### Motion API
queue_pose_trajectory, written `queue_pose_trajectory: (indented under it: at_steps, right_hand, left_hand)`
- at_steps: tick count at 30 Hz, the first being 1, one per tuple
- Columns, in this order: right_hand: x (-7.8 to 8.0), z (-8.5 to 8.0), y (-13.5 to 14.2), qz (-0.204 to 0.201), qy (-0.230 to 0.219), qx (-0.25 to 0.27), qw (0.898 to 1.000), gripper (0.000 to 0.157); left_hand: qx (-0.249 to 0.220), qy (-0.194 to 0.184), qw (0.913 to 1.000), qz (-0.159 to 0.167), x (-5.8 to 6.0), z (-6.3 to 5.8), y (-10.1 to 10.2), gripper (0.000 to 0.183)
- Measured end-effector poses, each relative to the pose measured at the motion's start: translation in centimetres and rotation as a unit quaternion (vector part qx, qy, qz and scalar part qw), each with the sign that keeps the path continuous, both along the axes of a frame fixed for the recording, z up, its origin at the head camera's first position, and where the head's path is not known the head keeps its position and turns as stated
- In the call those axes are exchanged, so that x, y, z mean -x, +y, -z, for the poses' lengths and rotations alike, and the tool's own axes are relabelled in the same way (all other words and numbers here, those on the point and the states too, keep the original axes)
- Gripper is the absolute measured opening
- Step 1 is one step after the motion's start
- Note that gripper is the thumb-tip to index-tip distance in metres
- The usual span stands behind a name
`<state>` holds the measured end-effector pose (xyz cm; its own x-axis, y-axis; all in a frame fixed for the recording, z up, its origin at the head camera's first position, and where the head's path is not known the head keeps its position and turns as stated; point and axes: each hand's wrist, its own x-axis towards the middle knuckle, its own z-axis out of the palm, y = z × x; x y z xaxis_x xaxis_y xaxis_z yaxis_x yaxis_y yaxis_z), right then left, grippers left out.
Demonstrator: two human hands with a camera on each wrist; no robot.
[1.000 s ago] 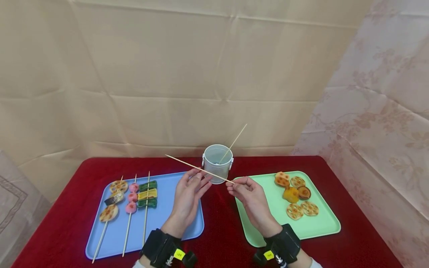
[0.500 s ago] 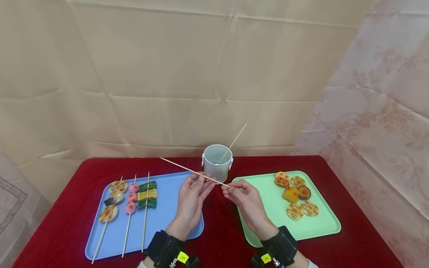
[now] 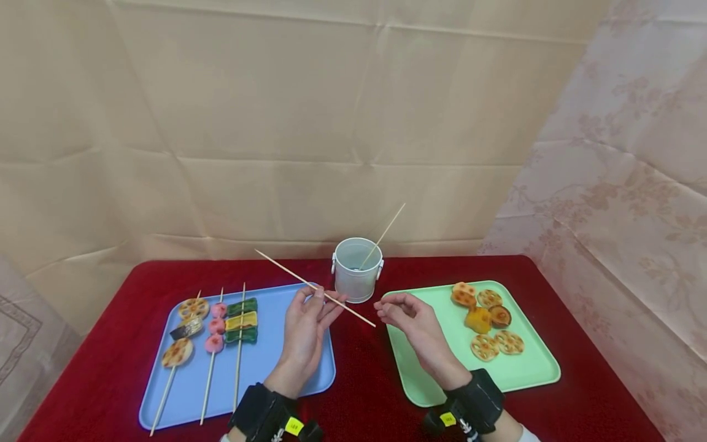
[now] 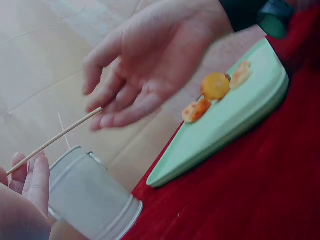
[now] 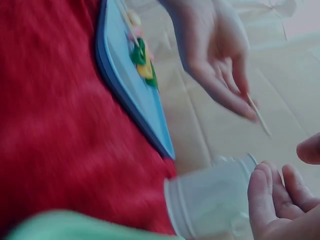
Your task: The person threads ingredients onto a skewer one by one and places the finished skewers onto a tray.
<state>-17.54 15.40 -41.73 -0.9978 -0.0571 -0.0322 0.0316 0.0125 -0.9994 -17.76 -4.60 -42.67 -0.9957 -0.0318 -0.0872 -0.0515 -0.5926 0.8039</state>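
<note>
Over on the left, the blue tray [image 3: 270,319] carries three loaded skewers: round browned pieces [image 3: 177,353], pink balls [image 3: 216,326], and a green-and-yellow stack [image 3: 241,320]. Next along, here's the left hand [image 3: 305,337], thumb and fingers pinching a bare skewer [image 3: 353,312] near its middle, and look at the line of it: far end up to the left, near end slanting down to the right, passing in front of the white bucket [image 3: 353,285], where another thin stick [image 3: 383,235] leans. That lower tip points out across the gap, and the right hand [image 3: 415,328] is the nearer one to it, fingers loosely bent, holding nothing, just clear of the wood! Out on the right, the green tray [image 3: 530,368] bears a cluster of food pieces [image 3: 479,320], all well apart from the skewer.
</note>
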Motion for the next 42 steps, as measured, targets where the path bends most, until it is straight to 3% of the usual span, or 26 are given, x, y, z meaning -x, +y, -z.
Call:
queue_pose_trajectory:
  at_steps: [6, 12, 19, 26, 35, 42]
  right_hand:
    - [0.8, -1.4, 3.6, 0.031, 0.045, -0.076, 0.996, 0.037]
    - [2.1, -2.0, 7.4, 0.049, 0.082, -0.168, 0.981, 0.043]
    - [4.0, -2.6, 11.9, 0.034, 0.056, -0.302, 0.951, 0.046]
    - [5.8, -2.3, 15.6, 0.015, 0.041, -0.407, 0.912, 0.050]
    - [7.2, -2.0, 17.2, -0.008, 0.031, -0.467, 0.884, 0.039]
    - [8.4, -1.4, 17.6, -0.029, 0.026, -0.524, 0.851, 0.027]
  left_hand:
    - [0.045, 0.002, 0.9989, 0.006, -0.4, 0.1, -0.4, 0.021]
    - [0.099, 0.008, 0.9950, 0.010, -0.6, 0.4, -0.6, 0.030]
    - [0.163, 0.012, 0.9864, 0.018, -1.0, 0.6, -1.1, 0.031]
    - [0.206, 0.006, 0.9780, 0.032, -1.4, 0.8, -1.6, 0.030]
    - [0.231, -0.012, 0.9725, 0.028, -1.6, 1.4, -2.6, 0.028]
    - [0.250, -0.027, 0.9674, 0.031, -1.7, 1.6, -3.3, 0.030]
